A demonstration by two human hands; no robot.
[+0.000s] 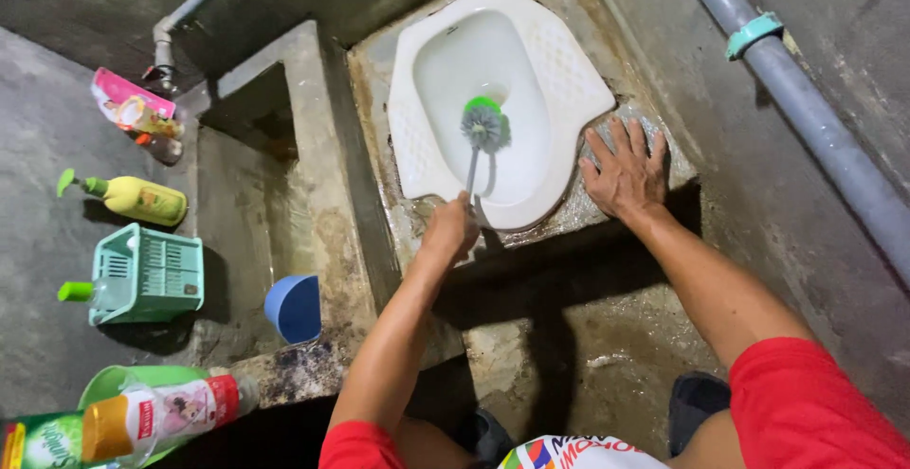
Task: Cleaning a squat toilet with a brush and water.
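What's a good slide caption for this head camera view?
Left hand holds a toilet brush inside a white squat toilet while the right hand rests flat on the wet concrete step.

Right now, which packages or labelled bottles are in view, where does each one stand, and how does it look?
Pink sachet pack: far left, leaning near the tap, flat.
Yellow pump bottle: left ledge, green pump.
Clear bottle with green cap: lying in the mint green basket.
Bottle with orange cap: bottom left, on its side, red and white label.
Green carton: bottom left corner, partly cut off.
No signs or screens.
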